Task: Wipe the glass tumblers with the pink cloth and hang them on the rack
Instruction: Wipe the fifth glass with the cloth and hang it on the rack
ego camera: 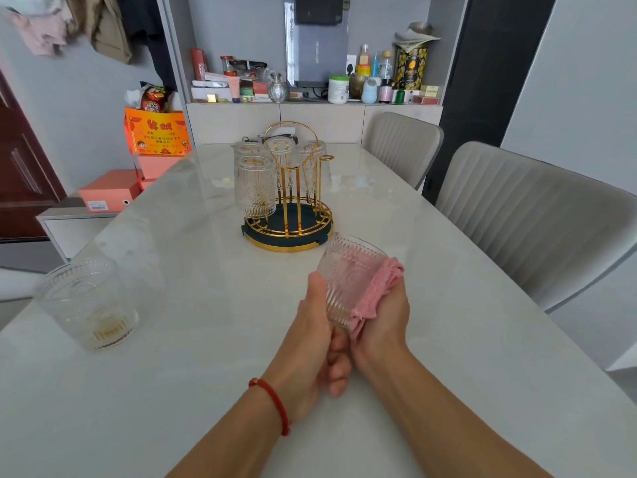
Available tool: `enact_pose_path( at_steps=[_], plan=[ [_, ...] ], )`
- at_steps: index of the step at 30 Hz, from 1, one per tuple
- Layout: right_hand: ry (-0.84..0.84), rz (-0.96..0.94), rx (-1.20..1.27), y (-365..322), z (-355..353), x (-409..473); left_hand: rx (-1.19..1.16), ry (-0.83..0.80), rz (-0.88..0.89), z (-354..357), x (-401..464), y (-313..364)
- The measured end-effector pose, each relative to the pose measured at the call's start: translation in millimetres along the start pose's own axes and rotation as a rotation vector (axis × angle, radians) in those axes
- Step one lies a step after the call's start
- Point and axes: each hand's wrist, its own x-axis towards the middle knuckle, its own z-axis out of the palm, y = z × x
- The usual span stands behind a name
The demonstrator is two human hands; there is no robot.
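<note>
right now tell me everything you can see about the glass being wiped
The glass tumbler is clear, embossed with vertical ribs, and looks empty. It is held above the white table, tilted, its mouth pointing up and away toward the gold rack. The left hand grips its lower body and base; the right hand presses the pink cloth against its right side.

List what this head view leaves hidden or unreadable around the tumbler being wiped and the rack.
- Right hand fingers: hidden behind the pink cloth and held tumbler.
- Held tumbler's base: covered by the left hand.
- Tumblers at the back of the rack: overlapped by the front tumbler and gold rods; count unclear.
- Orange card print: too small to read.
</note>
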Motion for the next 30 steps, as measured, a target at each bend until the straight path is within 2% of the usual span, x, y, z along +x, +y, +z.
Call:
enact_pose_path(
  at_steps=[7, 9, 11, 13, 15, 18, 22, 25, 30],
  plan=[
    [-0.105, 0.085, -0.007, -7.9, -6.0, 0.2, -0.141, -0.190, -0.195, -17.3, -2.1, 11.7],
    [-0.094, 0.079, -0.014, -6.2, -3.8, 1.5, -0.121, -0.139, -0.181, -14.5, -2.0, 10.7],
    [-0.065, 0.056, -0.006, -3.8, -3.5, 3.1, -0.030, 0.002, -0.114, -8.2, 0.3, 7.2],
    [-0.043, 0.036, 0.009, -2.6, -0.9, -0.3, 0.060, 0.152, 0.016, -2.0, 3.6, -0.1],
    [-0.014, -0.002, 0.001, 1.8, 0.3, -1.9, 0.114, 0.208, 0.137, 3.1, 7.1, -6.7],
    [-0.032, 0.002, -0.027, 6.0, -0.1, -6.4, 0.072, 0.206, 0.127, 2.4, 4.7, -5.2],
    [-0.050, 0.074, -0.036, -0.8, -4.7, -5.1, -0.099, 0.016, -0.095, -8.9, 3.0, 3.5],
    [-0.039, 0.049, -0.040, -0.7, -3.5, -1.4, -0.125, -0.066, -0.143, -14.7, 5.6, 4.9],
    [0.031, 0.013, -0.066, 8.2, 2.4, -4.2, 0.050, 0.154, 0.039, 5.1, 3.5, -2.6]
  ],
)
